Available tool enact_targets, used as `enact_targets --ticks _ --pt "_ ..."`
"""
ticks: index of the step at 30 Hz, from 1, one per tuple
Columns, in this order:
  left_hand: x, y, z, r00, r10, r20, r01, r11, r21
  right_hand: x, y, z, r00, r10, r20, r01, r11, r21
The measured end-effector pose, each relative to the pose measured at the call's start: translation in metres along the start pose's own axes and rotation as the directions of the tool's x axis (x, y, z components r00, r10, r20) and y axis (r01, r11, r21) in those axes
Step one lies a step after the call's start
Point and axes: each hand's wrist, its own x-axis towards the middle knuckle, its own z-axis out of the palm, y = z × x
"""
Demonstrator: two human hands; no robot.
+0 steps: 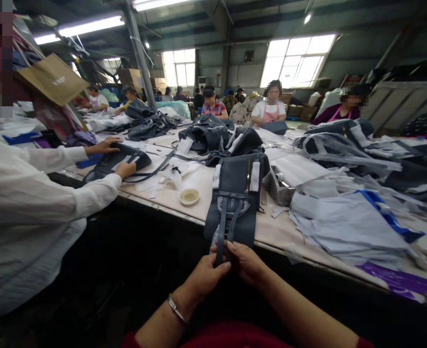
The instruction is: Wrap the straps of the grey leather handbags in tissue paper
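Note:
A dark grey-blue bag lies on the table in front of me, its near end hanging over the edge. It has a gold zip and white wrapping at both sides. Two straps run from its middle toward me. My left hand pinches the strap ends, thumb on top, with a metal bangle on that wrist. Close beside it, my right hand has its fingers closed on the straps too. The fingertips partly hide the strap ends.
At left, a co-worker in a white sleeve handles another dark bag. A small round dish sits left of my bag. To the right are a metal block, white paper sheets and a blue holder. Bags are piled farther back.

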Motion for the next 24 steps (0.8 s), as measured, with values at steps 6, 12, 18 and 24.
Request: enact_targets --ticks 6,12,18,24 --pt "-0.008 0.012 0.001 0.993 -0.01 0.114 0.009 1.0 0.012 0.005 -0.012 0.01 0.995 -0.038 -0.09 0.034 0.999 -0.042" --pt "-0.03 0.0 -0.009 0.976 -0.092 0.197 0.084 0.995 0.048 0.028 -0.09 0.001 0.901 -0.258 -0.349 0.301 0.951 0.075" --pt "-0.031 0.024 -0.009 0.995 -0.083 0.058 0.088 0.992 -0.092 0.002 -0.056 0.022 0.981 -0.181 0.071 0.181 0.983 0.011" --pt "-0.033 0.06 -0.003 0.992 -0.021 0.124 0.034 0.994 -0.102 0.002 -0.069 0.03 0.966 -0.257 0.016 0.258 0.964 -0.059"
